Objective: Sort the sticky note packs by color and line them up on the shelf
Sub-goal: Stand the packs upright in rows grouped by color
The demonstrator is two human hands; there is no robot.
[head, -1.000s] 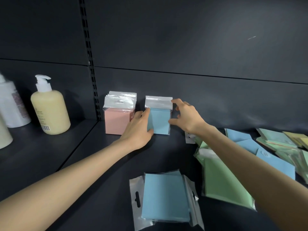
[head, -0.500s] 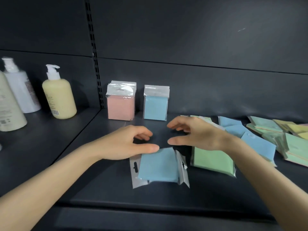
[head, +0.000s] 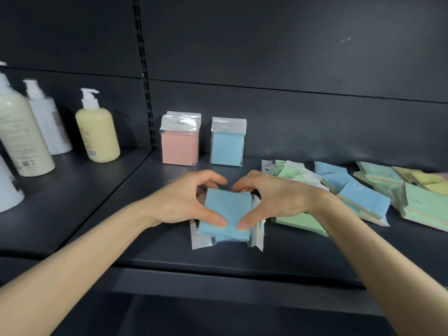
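Note:
A small stack of blue sticky note packs [head: 228,214] in clear wrappers lies near the shelf's front edge. My left hand [head: 186,202] grips its left side and my right hand [head: 271,200] its right side, thumbs on top, fingers curled behind. At the back stand upright a row of pink packs [head: 179,146] and, just right of it, blue packs [head: 226,147]. To the right lies a loose pile: green packs [head: 300,220], blue packs [head: 363,202], pale green and yellow packs [head: 421,187].
Three pump bottles stand on the left shelf section: a cream one [head: 97,132], a white one [head: 48,122] and a large pale one [head: 19,132]. A slotted upright post [head: 145,76] divides the dark shelf [head: 218,260] sections.
Both hands left the upright blue packs at the back, came toward the front edge and closed on the lying stack of blue packs. The view shifted down and back.

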